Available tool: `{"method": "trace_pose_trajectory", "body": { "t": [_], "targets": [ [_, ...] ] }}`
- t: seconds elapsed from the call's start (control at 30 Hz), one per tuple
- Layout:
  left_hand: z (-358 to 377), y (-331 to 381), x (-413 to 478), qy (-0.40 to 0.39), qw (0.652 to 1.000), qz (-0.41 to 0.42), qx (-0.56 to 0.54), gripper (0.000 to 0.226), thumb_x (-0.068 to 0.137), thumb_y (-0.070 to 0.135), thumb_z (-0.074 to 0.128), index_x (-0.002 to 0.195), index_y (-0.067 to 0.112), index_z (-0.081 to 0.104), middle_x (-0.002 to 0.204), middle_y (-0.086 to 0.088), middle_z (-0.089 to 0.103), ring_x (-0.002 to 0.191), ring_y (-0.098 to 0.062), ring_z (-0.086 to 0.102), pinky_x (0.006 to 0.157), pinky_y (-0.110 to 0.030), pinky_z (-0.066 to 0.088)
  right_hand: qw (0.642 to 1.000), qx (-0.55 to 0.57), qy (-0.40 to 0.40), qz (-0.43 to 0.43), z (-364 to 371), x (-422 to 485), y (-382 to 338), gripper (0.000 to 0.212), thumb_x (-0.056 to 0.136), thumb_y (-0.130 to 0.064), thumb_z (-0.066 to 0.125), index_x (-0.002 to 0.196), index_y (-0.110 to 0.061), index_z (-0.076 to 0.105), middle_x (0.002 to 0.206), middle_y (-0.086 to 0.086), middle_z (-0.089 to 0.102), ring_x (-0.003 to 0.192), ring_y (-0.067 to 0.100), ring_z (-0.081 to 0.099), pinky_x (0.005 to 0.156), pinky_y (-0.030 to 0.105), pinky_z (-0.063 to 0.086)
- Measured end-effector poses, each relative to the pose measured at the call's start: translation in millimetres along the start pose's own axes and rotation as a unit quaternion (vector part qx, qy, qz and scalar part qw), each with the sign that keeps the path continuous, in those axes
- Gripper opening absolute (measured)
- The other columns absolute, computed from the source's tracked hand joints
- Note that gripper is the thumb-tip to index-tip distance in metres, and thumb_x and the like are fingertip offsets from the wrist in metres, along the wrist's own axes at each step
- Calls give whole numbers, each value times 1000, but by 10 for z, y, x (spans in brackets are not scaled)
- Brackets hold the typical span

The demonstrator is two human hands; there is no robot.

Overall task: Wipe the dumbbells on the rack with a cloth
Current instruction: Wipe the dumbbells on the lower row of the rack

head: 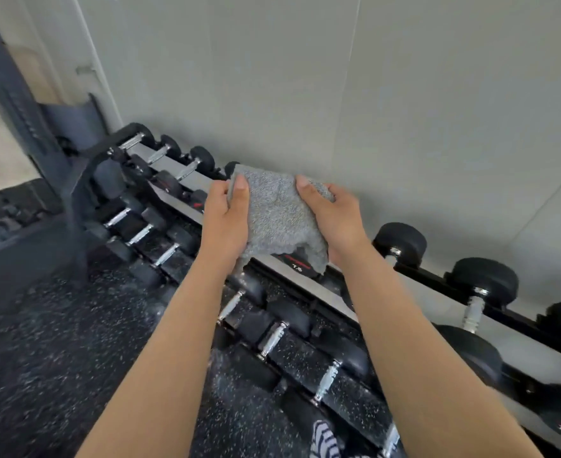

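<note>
Now cloth (277,213) held between left hand (226,219), right hand (330,216).

The cloth (279,213) is grey with a fine lighter fleck. The dumbbells (484,280) have black heads and shiny silver handles, and the rack (305,285) has pale silver rails on black. The floor (57,342) is black with small white speckles, the wall (338,94) is pale grey, and the fabric (325,439) at the bottom has white and dark stripes

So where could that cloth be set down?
The speckled floor left of the rack looks bare. The rack's tiers are crowded with dumbbells; only its silver rail shows free. The cloth is in the left hand and right hand.
</note>
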State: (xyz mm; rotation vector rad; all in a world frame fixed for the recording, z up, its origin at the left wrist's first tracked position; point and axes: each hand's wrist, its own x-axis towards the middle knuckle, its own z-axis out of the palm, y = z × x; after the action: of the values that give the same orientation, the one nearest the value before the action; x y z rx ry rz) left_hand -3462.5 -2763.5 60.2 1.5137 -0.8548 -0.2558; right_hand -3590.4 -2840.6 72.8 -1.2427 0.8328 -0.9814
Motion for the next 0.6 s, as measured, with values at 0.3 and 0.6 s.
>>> {"method": "trace_pose_trajectory", "body": {
  "t": [0.3, 0.6],
  "targets": [
    [-1216, -413, -52, 98, 993, -59, 37, 30, 100, 43, 39, 82, 19, 40, 75, 8, 38, 64, -4, 37, 54, -12, 35, 993, -9, -114, 34, 1210, -202, 409, 24, 88, -29, 73, 85, -7, 65, 78, 8, 70, 71, 19, 70, 70, 36, 59],
    [-1770, -610, -118, 187, 978, -89, 31, 32, 100, 44, 39, 84, 16, 40, 77, 6, 37, 67, -6, 37, 59, -20, 35, 979, -12, -202, 35, 1836, -230, 591, 19, 88, -29, 74, 92, -11, 69, 84, 5, 75, 80, 19, 74, 72, 35, 61]
  ]
}}
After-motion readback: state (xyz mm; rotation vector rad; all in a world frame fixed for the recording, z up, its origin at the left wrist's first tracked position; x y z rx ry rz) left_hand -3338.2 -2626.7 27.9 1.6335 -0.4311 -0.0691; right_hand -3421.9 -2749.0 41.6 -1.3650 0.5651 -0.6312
